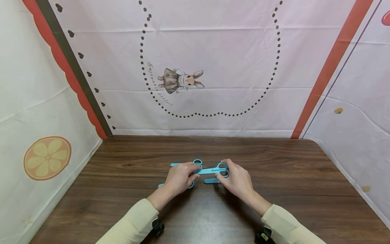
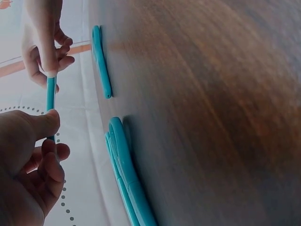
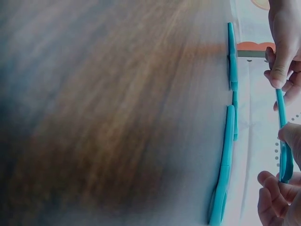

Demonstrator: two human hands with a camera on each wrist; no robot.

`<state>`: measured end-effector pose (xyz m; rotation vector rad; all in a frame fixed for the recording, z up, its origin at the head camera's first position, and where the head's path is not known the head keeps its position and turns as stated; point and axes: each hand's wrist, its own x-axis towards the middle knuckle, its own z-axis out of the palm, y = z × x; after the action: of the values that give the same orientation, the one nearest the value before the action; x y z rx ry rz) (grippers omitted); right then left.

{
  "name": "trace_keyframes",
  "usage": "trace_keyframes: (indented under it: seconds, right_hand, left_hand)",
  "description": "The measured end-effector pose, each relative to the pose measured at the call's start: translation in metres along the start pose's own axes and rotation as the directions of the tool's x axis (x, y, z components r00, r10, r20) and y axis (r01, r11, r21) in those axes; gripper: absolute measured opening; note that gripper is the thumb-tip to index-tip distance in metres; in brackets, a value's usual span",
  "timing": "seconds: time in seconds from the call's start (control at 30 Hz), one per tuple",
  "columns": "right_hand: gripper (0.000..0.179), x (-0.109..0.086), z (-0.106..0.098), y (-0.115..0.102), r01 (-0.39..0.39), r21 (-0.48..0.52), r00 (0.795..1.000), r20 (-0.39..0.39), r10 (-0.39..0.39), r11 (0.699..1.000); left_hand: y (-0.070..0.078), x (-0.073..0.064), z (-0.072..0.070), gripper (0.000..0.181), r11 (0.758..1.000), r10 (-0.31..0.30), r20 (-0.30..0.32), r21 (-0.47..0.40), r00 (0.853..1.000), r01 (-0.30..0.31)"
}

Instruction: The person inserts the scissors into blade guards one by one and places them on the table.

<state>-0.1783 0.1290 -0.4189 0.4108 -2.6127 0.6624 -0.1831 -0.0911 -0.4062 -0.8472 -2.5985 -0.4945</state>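
A pair of light blue scissors (image 1: 210,170) is held level above the table between both hands, blades to the left. My left hand (image 1: 180,177) pinches the blade end between thumb and fingers. On the handle loops, the fingers and thumb of my right hand (image 1: 238,179) grip from either side. In the left wrist view the held scissors (image 2: 51,94) appear edge-on, off the tabletop. The right wrist view shows the handle of the scissors (image 3: 286,162) between thumb and fingers.
More blue scissors lie on the brown wooden table (image 1: 128,169): one pair (image 1: 197,162) behind the left hand, another (image 1: 191,185) partly hidden beneath it, and a third (image 1: 211,181) partly covered by the right hand. Printed cloth (image 1: 237,67) hangs behind and at both sides.
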Motion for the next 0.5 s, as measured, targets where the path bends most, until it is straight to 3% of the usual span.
trace_keyframes:
  seconds: [0.5]
  right_hand:
    - [0.047,0.0047,-0.0043,0.0002,0.008,-0.03,1.0,0.015,-0.008,1.0]
  left_hand:
    - [-0.0034,-0.0006,0.0023,0.025,0.998,-0.055,0.02,-0.028,0.998,0.056]
